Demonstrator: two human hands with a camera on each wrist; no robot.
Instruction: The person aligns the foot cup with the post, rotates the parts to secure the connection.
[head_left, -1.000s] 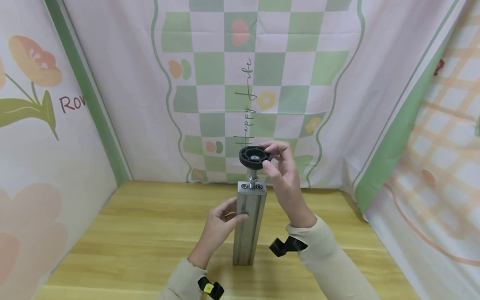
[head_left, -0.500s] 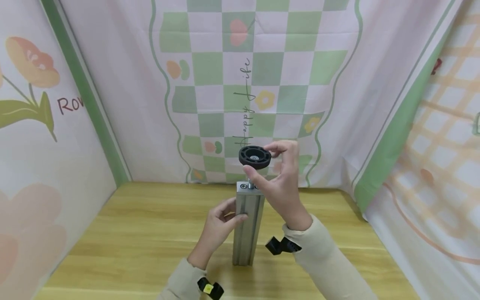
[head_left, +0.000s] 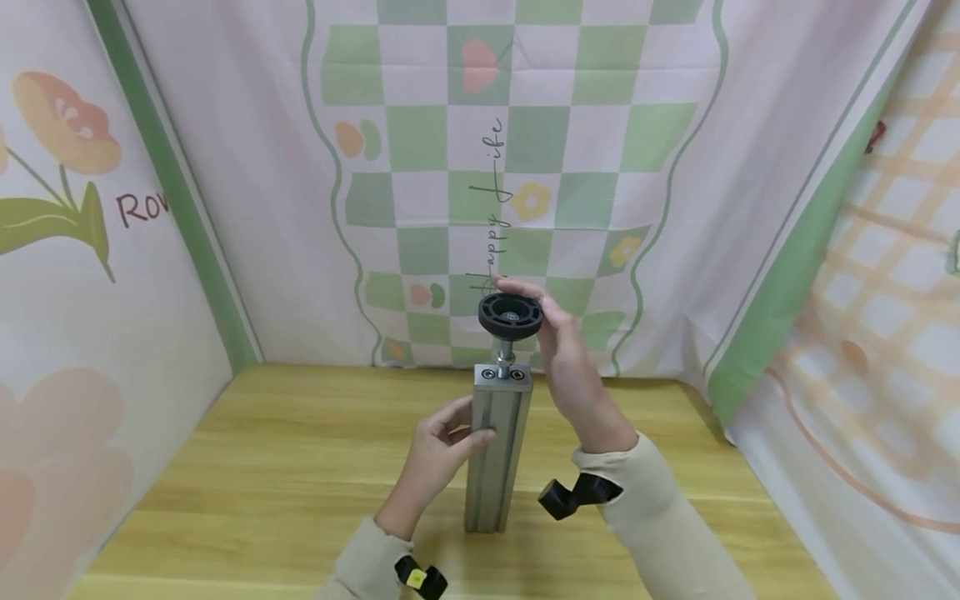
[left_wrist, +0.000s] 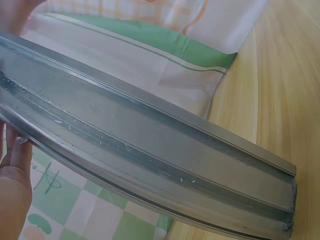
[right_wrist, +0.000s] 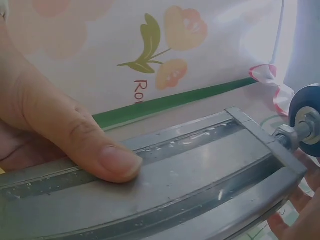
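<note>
A grey aluminium profile (head_left: 495, 467) stands upright on the table, a capped plate with two screws on its top. Out of that plate rises a black round levelling foot (head_left: 510, 332) on a threaded metal stem with a nut (right_wrist: 284, 135). My left hand (head_left: 442, 442) grips the profile by its left side, thumb on the near face and fingers behind. At the foot's right and far rim, my right hand (head_left: 573, 367) reaches with fairly straight fingers that appear to touch it; its thumb is hidden. The profile's long grooves (left_wrist: 150, 155) fill the left wrist view.
The profile stands on a wood-grain table (head_left: 300, 467). Printed cloth hangs behind it, with a green checked panel (head_left: 420, 137), and more cloth walls close in the left and right sides.
The right hand first had thumb and fingers at the foot's rim, then swung its thumb toward the near side. Now its fingers extend along the far right rim. The left hand stays put.
</note>
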